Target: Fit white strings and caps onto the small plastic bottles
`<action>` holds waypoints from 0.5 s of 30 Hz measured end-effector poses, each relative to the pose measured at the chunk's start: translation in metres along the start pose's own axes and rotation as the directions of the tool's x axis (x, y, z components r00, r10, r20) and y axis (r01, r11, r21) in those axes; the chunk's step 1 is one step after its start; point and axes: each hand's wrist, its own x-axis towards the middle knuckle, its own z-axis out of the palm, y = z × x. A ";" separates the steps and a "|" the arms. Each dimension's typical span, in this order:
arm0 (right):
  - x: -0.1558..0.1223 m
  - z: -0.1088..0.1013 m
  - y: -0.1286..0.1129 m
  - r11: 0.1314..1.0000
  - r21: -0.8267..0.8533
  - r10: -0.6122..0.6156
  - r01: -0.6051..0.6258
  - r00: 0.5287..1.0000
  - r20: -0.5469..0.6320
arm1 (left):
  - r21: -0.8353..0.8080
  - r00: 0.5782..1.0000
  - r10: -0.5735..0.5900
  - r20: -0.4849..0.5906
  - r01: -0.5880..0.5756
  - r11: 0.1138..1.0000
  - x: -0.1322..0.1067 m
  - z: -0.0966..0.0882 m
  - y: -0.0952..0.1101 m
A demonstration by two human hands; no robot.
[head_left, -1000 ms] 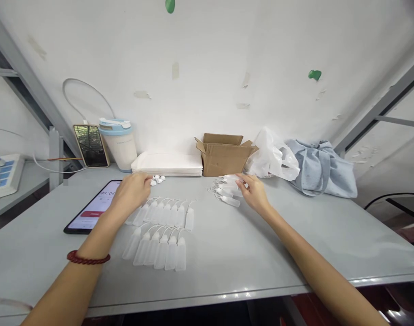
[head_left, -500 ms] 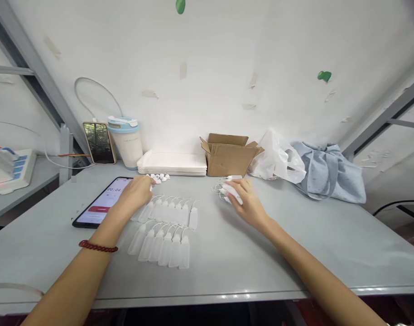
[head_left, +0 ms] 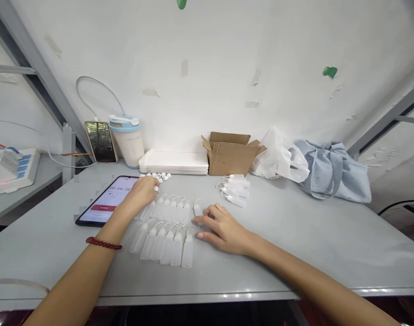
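Near the back left, my left hand [head_left: 143, 192] is closed, with a small white cap [head_left: 156, 188] showing at its fingertips. Just beyond it lies a pile of similar white caps [head_left: 164, 176]. Two rows of small translucent bottles [head_left: 166, 249] with thin white cords lie in front of me. At the right end of these rows, my right hand [head_left: 223, 228] has thumb and fingers apart. Its index finger reaches a bottle [head_left: 198, 209] at the end of the back row, partly covering it. A loose group of corded bottles [head_left: 237, 185] rests farther back.
Along the wall stand a propped phone [head_left: 101, 142], a cup [head_left: 128, 142], a white stack [head_left: 175, 163], an open cardboard box [head_left: 232, 156], a plastic bag [head_left: 278, 156] and a blue cloth bag [head_left: 353, 176]. A larger phone [head_left: 103, 206] lies beside my left wrist.
My right hand has left the back group of bottles, moving left and toward me to the end of the rows. My left hand stays near the caps.
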 end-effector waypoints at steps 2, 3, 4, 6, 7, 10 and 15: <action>0.001 -0.001 0.001 1.000 -0.024 0.010 -0.009 1.000 0.025 | -0.014 1.000 -0.004 -0.002 0.004 1.000 0.000 0.000 0.001; 0.001 -0.002 0.001 0.999 -0.032 0.012 -0.011 0.999 0.033 | -0.022 1.000 -0.006 -0.003 0.006 1.000 0.000 0.000 0.001; 0.001 -0.002 0.002 0.999 -0.039 0.014 -0.013 0.999 0.035 | -0.031 1.000 -0.009 -0.005 0.009 0.999 -0.001 -0.001 0.002; 0.002 0.000 0.005 0.999 -0.044 0.017 -0.016 1.000 0.023 | -0.051 1.000 -0.020 -0.007 0.020 0.998 -0.001 -0.001 0.003; 0.002 0.000 0.006 0.999 -0.044 0.017 -0.016 1.000 0.009 | -0.063 1.000 -0.027 -0.009 0.026 0.998 -0.001 -0.001 0.003; 0.002 0.003 0.012 0.999 -0.039 0.007 -0.009 0.998 -0.056 | -0.117 0.999 -0.044 -0.018 0.042 0.992 -0.001 -0.004 0.005; 0.002 0.004 0.019 0.997 -0.074 -0.051 0.035 0.975 -0.215 | -0.280 0.998 -0.043 -0.041 0.030 0.959 -0.006 -0.016 0.019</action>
